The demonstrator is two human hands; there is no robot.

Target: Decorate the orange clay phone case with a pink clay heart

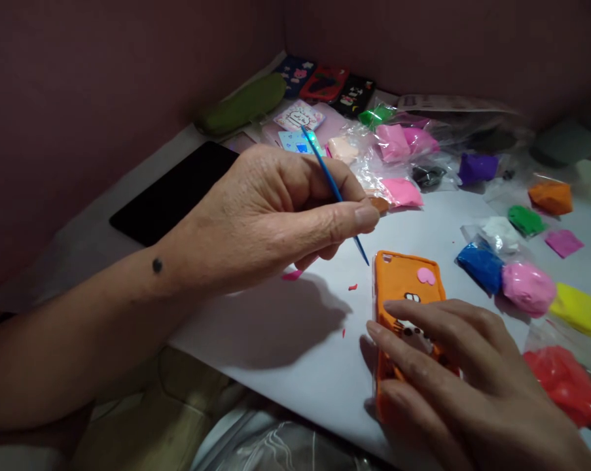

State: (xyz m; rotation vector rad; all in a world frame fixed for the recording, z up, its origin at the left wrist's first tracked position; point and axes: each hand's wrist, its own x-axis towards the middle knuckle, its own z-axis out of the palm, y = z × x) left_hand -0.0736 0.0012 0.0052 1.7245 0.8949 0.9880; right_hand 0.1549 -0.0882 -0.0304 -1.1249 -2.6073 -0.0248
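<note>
White sheet (285,340) — orange case (403,278) under right hand (472,379).

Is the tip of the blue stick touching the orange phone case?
No, the tip of the blue stick, held in the left hand, hangs just left of the orange phone case, over the white sheet.

A white, paper-covered bench (285,340) is carrying an orange phone case (404,280) near the middle, bagged lumps of coloured modelling clay (528,286) spreading to the right and far side, and a flat black slab (175,191) lying at the left.
</note>
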